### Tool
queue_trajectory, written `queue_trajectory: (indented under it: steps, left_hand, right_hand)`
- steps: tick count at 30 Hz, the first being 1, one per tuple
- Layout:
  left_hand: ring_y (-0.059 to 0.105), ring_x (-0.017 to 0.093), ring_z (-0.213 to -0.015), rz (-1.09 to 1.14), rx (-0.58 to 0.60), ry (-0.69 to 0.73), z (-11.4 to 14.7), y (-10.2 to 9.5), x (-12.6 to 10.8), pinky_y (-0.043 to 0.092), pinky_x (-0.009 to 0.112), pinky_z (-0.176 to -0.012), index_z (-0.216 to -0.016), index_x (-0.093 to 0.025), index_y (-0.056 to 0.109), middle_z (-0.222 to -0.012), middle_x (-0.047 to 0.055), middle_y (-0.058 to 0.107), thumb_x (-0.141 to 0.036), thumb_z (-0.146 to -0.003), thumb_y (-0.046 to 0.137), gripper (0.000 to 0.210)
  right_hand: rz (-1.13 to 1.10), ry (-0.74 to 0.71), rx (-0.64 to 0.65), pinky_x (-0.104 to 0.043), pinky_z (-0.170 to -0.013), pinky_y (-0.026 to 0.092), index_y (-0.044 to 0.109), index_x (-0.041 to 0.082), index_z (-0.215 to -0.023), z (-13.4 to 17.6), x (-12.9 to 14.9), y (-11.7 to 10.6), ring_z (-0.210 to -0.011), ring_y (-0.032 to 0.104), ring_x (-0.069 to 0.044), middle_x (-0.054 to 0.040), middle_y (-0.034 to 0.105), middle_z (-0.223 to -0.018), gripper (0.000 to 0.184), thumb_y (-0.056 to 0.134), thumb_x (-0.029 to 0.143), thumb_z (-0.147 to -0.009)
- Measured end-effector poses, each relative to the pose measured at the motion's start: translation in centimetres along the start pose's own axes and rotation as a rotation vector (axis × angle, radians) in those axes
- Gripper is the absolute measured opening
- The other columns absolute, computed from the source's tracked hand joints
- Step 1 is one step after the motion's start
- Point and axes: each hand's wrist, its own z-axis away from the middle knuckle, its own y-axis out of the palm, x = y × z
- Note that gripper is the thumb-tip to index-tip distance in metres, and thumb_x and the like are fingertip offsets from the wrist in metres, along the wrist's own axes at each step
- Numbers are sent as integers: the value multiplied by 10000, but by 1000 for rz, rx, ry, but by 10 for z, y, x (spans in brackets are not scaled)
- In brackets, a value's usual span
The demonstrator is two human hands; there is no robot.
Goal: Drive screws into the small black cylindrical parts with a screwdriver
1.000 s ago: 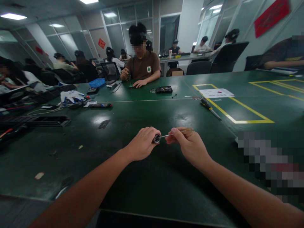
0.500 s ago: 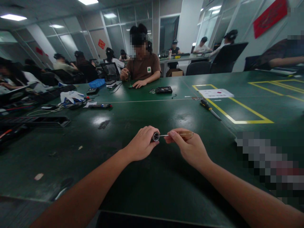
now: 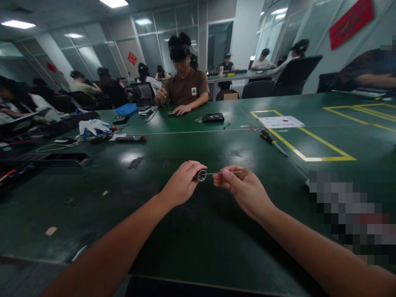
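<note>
1. Curling around a dark cylinder (image 3: 201,175), the left hand (image 3: 181,185) has its fingers over the top and the thumb below; the ringed open end faces the wearer and the right.
2. Pinching a slim tool (image 3: 238,172) with an amber handle, the right hand (image 3: 247,187) sets thumb against fingers, the handle's rear end lying along the palm.
3. The tool's thin metal shaft (image 3: 213,173) points left, nearly level, to the cylinder's open end; whether the tip sits inside or only in front, I cannot tell.
4. Both hands are near each other, above the middle of the green desk (image 3: 173,247), with the cylinder between them on the left side.
5. Beyond the right hand lies a black-and-yellow screwdriver (image 3: 269,137), near a white sheet (image 3: 281,121) that overlaps a yellow tape outline (image 3: 331,159).
6. Farther left rest white gloves (image 3: 94,126) and a blue tray (image 3: 126,109).
7. Across the desk sits a co-worker in a brown shirt (image 3: 187,88), a black case (image 3: 213,117) near one arm.
</note>
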Motion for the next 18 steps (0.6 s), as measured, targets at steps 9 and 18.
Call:
queue_trajectory:
  steps: [9,18]
  left_hand:
    - [645,224,-1067,-122,-46,27,0,0,2,514,418,-944,-1168,-222,695,-1142,56,705,-63,-883,635,332]
    - [646,221,-1067,-142,-54,-55,-1,-1,-2,487,406,-946,-1179,-238,702,-1150,41,705,-120,-896,666,309]
  right_hand:
    - [6,92,-25,-348,-744,606,697,179,-843,-3,1,1,-718,719,-175,-44,761,-767,289,814,443,-823]
    - [51,-42,-33,-348,-799,613,703,189,-884,-1,2,0,-775,737,-175,-37,769,-812,254,801,421,-845]
